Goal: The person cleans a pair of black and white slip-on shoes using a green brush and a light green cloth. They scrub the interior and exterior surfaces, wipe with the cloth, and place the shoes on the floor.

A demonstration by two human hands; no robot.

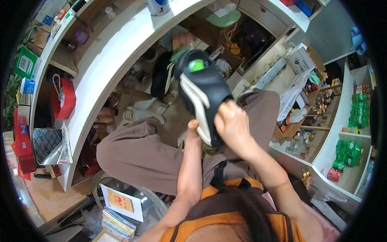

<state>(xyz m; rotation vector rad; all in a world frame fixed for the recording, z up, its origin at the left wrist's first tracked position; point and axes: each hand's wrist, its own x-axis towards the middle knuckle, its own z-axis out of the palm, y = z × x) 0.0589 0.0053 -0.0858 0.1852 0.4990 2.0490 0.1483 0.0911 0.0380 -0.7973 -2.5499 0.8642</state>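
A black shoe with a cream side stripe (208,87) is held over the lap, its toe pointing towards the bottom of the picture. My left hand (194,129) grips it from the left side; most of those fingers are hidden behind it. On its right side my right hand (232,121) is closed on the dark edge, partly blurred. Something bright green (196,65) shows inside the opening at the upper end. A second black shoe with a cream stripe (161,75) lies on the floor beyond, to the left. A white laced shoe (142,115) is on the floor by the left knee.
A curved white counter (102,75) arches across the left and top, with a red container (66,99) on a shelf below it. At right stand a cardboard box (314,90) and shelves with green bottles (359,112). Books (118,225) are stacked at lower left.
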